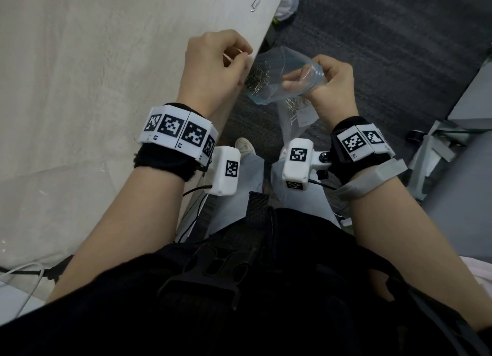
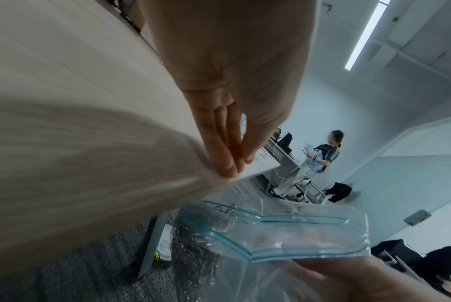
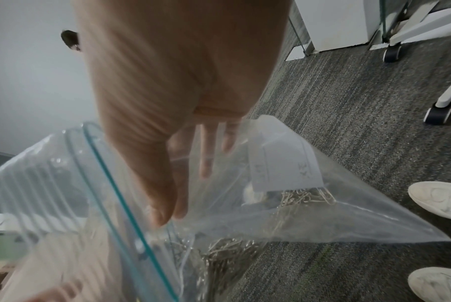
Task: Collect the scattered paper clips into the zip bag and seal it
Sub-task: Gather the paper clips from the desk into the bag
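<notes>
My right hand (image 1: 330, 81) grips the open mouth of a clear zip bag (image 1: 277, 62) with a teal zip strip, held just off the edge of the pale table (image 1: 80, 62). A heap of silver paper clips (image 1: 257, 80) lies inside the bag (image 3: 322, 214), seen closer as clips (image 3: 229, 251). My left hand (image 1: 213, 62) is at the table edge above the bag's mouth. Its thumb and fingers (image 2: 227, 159) pinch together, with a thin pale streak between them that looks like a paper clip. One loose paper clip (image 1: 257, 0) lies farther along the table.
Grey carpet (image 3: 348, 102) lies below the bag, with my white shoes (image 3: 439, 196) on it. Wheeled white furniture legs (image 3: 437, 114) stand to the right. Another person (image 2: 320, 157) stands by a far desk. A white label (image 3: 284, 161) sits inside the bag.
</notes>
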Demonstrator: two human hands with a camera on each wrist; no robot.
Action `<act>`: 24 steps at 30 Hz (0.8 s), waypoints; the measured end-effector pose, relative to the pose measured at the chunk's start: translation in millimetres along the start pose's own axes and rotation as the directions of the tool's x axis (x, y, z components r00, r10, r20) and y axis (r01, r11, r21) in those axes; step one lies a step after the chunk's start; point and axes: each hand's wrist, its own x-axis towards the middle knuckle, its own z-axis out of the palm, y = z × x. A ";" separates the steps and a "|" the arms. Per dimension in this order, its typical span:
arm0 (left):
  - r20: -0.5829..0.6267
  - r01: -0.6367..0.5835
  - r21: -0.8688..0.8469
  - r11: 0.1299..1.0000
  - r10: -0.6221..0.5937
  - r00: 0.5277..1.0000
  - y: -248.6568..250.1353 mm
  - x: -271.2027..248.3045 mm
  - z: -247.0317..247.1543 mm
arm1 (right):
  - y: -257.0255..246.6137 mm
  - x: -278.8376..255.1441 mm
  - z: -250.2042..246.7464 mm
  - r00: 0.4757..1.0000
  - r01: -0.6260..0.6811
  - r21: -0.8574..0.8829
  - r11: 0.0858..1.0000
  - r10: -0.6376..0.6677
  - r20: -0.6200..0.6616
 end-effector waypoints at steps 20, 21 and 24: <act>0.073 0.196 0.133 0.972 -0.206 0.976 77.8 11.3 79.9 | -11.6 4.8 -112.2 0.998 0.057 0.097 0.994 -0.059 0.014; 0.051 0.169 0.110 0.979 -0.175 0.983 83.4 11.9 79.7 | -9.8 6.8 -115.2 0.998 0.053 0.127 0.990 -0.055 0.009; 0.007 0.112 0.054 0.992 -0.112 0.994 93.7 16.4 77.0 | -1.7 9.6 -118.1 0.999 0.039 0.164 0.986 -0.043 0.023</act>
